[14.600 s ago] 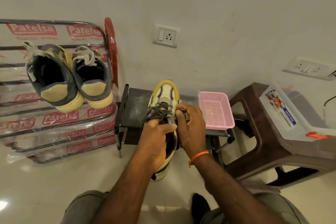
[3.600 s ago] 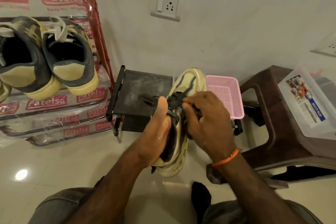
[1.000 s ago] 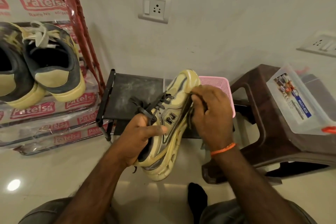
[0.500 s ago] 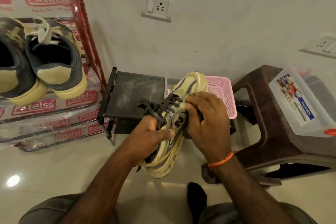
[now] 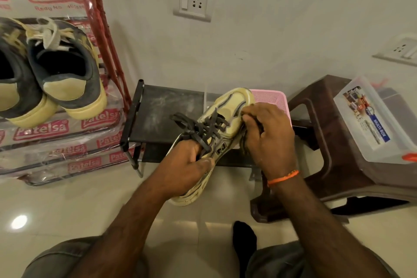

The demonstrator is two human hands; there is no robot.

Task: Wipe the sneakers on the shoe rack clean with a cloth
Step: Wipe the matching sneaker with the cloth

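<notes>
While the left hand [image 5: 187, 165] grips the sneaker [image 5: 216, 140] at the collar, fingers inside the opening and thumb outside, the right hand [image 5: 268, 133] curls round the outer side of the forefoot, fingers pinching something dark against it; likely the cloth [image 5: 259, 125], but only a dark sliver shows, so can't confirm. Sneaker is held in the air, toe away from the person and tilted onto its side, above the front edge of the small black shelf [image 5: 158, 110], not resting on it. Step in hand looks like wiping the side and toe panels. To do it well: keep the left grip firm so the shoe doesn't twist, work short strokes from toe back toward the heel, follow the grey trim lines where dirt tends to sit, roll the shoe to expose the sole edge, and keep the loose laces [image 5: 198, 128] out of the stroke. Fold the cloth to a clean face if it loads up. Counts: three sneakers visible, one in hand and two grey-and-yellow ones [image 5: 65, 70] heel-out side by side on the red rack [image 5: 101, 29] at left, the leftmost cut by the frame edge. One pink basket [image 5: 270, 97] behind the held shoe, one brown stool [image 5: 320, 133] at right, one clear box [image 5: 374, 119] on it, two wall sockets [image 5: 193, 0]. Mate of the held shoe isn't in view.
</notes>
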